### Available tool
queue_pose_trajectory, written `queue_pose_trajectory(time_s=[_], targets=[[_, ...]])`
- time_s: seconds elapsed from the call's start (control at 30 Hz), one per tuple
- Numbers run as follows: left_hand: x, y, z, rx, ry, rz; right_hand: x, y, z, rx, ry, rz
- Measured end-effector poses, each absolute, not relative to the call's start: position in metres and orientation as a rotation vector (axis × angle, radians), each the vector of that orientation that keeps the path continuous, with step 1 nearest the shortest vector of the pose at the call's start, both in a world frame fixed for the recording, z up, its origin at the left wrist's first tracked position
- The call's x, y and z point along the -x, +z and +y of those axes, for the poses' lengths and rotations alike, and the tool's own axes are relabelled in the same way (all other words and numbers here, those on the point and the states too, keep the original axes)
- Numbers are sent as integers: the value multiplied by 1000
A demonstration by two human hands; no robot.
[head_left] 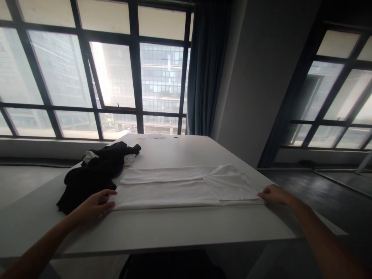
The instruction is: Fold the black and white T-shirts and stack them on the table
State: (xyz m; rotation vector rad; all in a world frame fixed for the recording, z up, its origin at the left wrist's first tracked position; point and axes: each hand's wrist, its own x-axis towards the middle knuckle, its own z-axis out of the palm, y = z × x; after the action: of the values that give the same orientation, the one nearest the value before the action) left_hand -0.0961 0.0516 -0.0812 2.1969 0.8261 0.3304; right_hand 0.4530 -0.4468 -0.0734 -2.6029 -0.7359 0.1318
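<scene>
A white garment (174, 192) lies flat in a long folded strip across the table, with a sleeve-like part folded over near its right end. At its left end is my left hand (97, 204), fingers apart, with the fingertips at the cloth's near left corner. My right hand (271, 193) pinches the right end of the cloth between thumb and fingers. Just beyond my left hand, a heap of black clothing (93, 174) with some white cloth in it rests on the table.
The white table (162, 228) has its near edge close to my body. Thin papers (151, 136) and a small dark object (176, 137) are at its far end. Behind stand windows, a dark blue curtain (205, 69) and a grey pillar (255, 77).
</scene>
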Motion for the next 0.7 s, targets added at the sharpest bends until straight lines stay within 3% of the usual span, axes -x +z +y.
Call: queue_pose_trajectory(time_s=[0.33, 0.7], targets=[[97, -85, 47, -2171, 532, 881, -433, -88, -462, 2181, 155, -701], [98, -78, 50, -2175, 290, 899, -436, -89, -472, 2242, 144, -699]])
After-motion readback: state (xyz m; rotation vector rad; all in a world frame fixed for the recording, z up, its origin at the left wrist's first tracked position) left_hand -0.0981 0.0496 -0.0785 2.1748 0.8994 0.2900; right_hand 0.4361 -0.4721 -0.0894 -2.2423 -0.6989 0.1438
